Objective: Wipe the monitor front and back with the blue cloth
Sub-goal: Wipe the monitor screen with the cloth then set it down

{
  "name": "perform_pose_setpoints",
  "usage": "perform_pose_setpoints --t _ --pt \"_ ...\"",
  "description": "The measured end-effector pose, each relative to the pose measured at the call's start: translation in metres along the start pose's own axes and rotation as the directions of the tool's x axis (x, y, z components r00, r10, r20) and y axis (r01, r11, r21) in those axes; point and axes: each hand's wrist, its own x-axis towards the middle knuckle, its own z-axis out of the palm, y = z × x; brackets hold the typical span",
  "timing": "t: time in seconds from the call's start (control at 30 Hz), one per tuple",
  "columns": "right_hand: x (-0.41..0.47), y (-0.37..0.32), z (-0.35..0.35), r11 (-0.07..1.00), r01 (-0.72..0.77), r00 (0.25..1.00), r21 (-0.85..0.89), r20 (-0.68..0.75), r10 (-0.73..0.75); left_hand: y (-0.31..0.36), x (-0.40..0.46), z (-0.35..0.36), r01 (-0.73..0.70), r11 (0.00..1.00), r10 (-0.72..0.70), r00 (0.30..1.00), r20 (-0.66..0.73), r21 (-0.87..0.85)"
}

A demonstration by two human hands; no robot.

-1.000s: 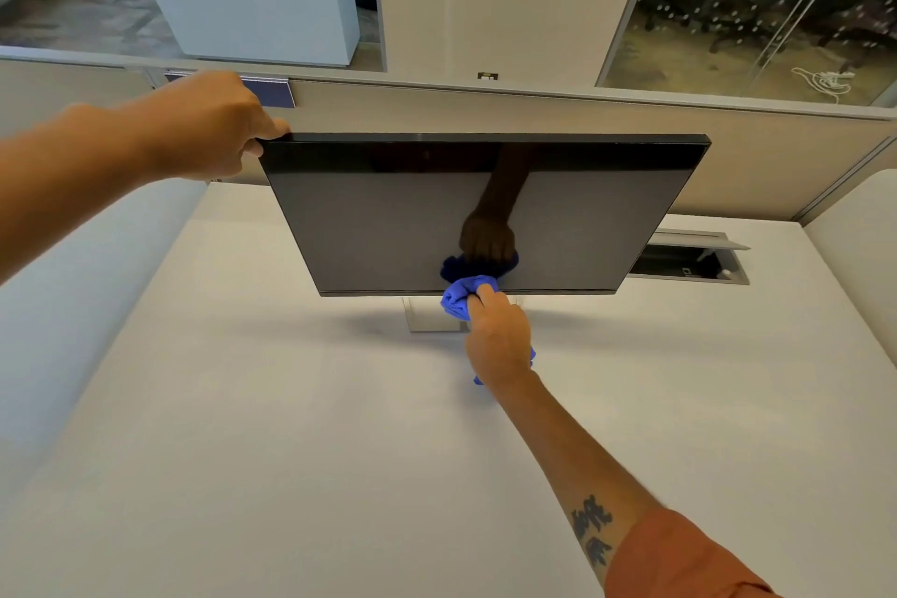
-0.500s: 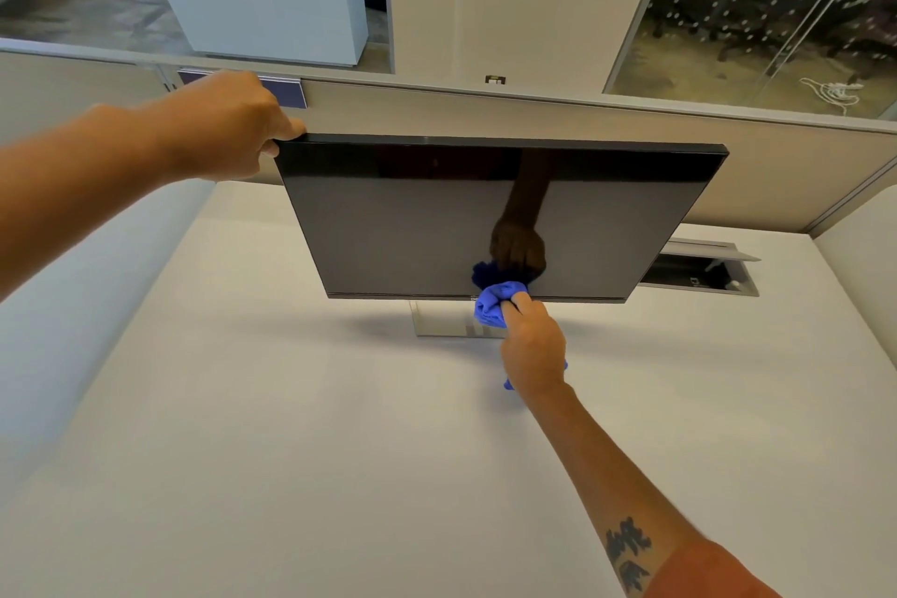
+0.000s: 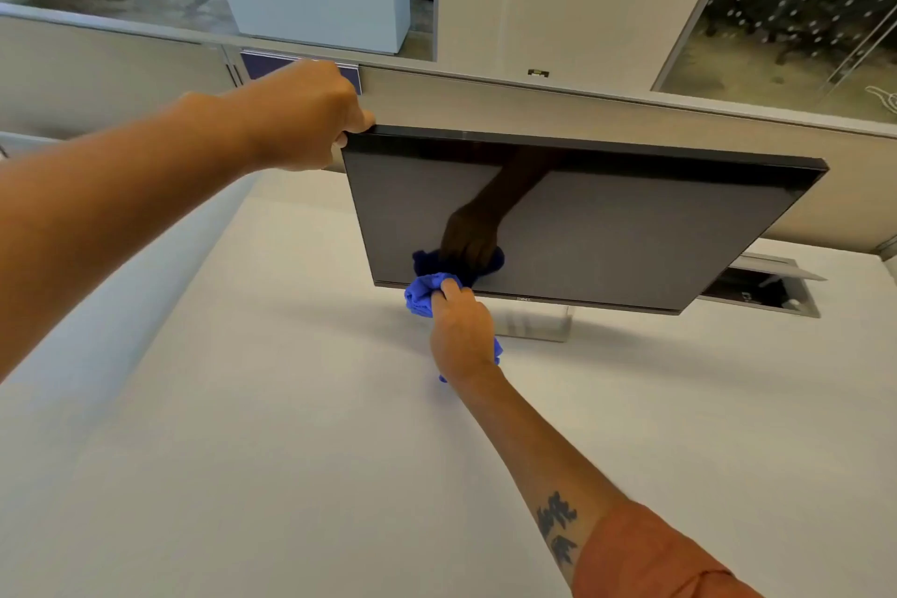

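Blue cloth [image 3: 427, 295] pressed to the lower front edge of the monitor [image 3: 606, 233], screen steadied at its top left corner.

Left hand [image 3: 301, 117] closed in a firm grip over the monitor's upper left corner, fingers wrapped behind the frame, thumb at the front edge. Right hand [image 3: 461, 335] bunched tight around the blue cloth, grip holding it against the bottom bezel left of centre, with a tail of cloth showing under the wrist. Dark screen tilted forward, mirroring the hand and the cloth. Monitor raised on a pale stand [image 3: 539, 323] toward the far edge of the white bench [image 3: 291, 452], just before the partition [image 3: 631, 112]. Open cable hatch [image 3: 772, 291] sunk into the bench near its far right corner, partly hidden by the screen. Orange sleeve [image 3: 655, 558] and forearm tattoo [image 3: 558, 529] at the near right.
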Motion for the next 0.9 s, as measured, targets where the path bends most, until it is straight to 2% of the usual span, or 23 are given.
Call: perform_pose_setpoints --t 0.13,0.23,0.4,0.63,0.7,0.8,0.9 --pt "0.003 -0.014 0.005 1.0 0.027 0.999 -0.005 -0.02 -0.027 0.0 -0.001 -0.001 0.021 1.0 -0.02 1.0 0.015 -0.023" --pt "-0.005 0.004 0.003 1.0 0.017 0.999 0.017 -0.032 -0.017 0.0 -0.001 -0.002 0.024 1.0 -0.024 1.0 0.019 -0.019" --pt "-0.021 0.043 0.001 0.998 -0.064 0.986 0.002 -0.153 0.063 0.002 0.0 -0.004 0.001 0.999 -0.001 1.0 -0.008 -0.041" --pt "-0.004 0.014 0.005 0.998 -0.065 0.998 -0.026 0.01 0.065 -0.002 0.001 0.0 0.034 0.999 -0.033 0.999 0.022 -0.018" --pt "0.003 0.005 0.007 0.994 -0.107 0.992 -0.015 0.061 0.108 -0.001 0.0 0.001 0.032 0.999 -0.032 0.999 0.009 -0.022" --pt "0.01 -0.006 0.01 0.986 -0.164 0.983 -0.004 0.076 0.164 0.0 -0.002 0.001 0.03 0.999 -0.03 0.999 -0.015 -0.032" --pt "0.012 -0.016 0.015 0.987 -0.157 0.985 -0.03 0.066 0.159 0.001 -0.002 0.001 0.026 0.999 -0.026 1.0 -0.005 -0.022"
